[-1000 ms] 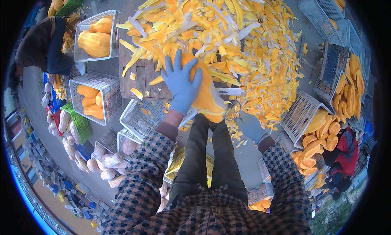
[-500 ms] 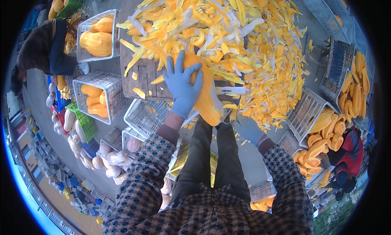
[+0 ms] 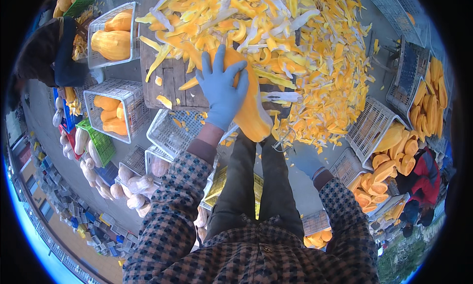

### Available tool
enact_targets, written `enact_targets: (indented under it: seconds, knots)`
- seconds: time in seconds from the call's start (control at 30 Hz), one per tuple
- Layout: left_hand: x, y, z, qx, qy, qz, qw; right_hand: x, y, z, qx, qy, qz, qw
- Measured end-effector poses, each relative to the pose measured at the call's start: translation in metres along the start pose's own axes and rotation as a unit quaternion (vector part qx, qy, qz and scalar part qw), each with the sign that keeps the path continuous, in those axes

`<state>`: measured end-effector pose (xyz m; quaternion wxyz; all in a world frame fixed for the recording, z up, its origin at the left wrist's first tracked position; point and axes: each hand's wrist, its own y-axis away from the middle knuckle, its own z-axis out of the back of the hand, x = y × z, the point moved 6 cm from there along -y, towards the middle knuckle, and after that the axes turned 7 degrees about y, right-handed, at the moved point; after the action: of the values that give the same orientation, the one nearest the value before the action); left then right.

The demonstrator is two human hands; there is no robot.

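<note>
My left hand (image 3: 220,92) in a blue-grey glove grips a long orange squash (image 3: 255,111) with fingers spread over its top. The squash lies at the near edge of a wooden board (image 3: 162,79), its pale-streaked lower end overhanging above my legs. A heap of yellow-orange and pale peels (image 3: 318,72) covers much of the board and spreads to the right. My gloved right hand (image 3: 306,160) is closed on a thin metal peeler (image 3: 281,145), just right of and below the squash's end; part of the tool and fingertips are blurred.
White crates of whole squash (image 3: 129,99) stand left, with a green crate (image 3: 101,148) and pale squashes (image 3: 140,188). An empty-looking crate (image 3: 170,136) sits below the board. Crates of peeled orange squash (image 3: 367,136) line the right. A dark-clothed person (image 3: 47,57) bends at left; another in red (image 3: 423,180) is at right.
The squash's lower end has shifted up and left, and more orange flesh shows on it. The peeler and right hand moved slightly. My left hand stays on the squash while the view shifts a little.
</note>
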<state>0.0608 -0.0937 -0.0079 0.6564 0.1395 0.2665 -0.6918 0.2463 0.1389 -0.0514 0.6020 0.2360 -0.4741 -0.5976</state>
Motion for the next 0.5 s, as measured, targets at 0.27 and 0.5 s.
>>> enact_targets:
  seconds: [0.27,0.5]
  knots:
    - [0.006,-0.013,-0.008,0.029,-0.002,0.045,0.999,-0.034,-0.002,-0.040,-0.143,0.025,0.028,0.989]
    - [-0.003,-0.024,-0.022,0.030,-0.032,0.049,0.998,-0.021,0.011,-0.026,-0.219,-0.006,0.051,0.974]
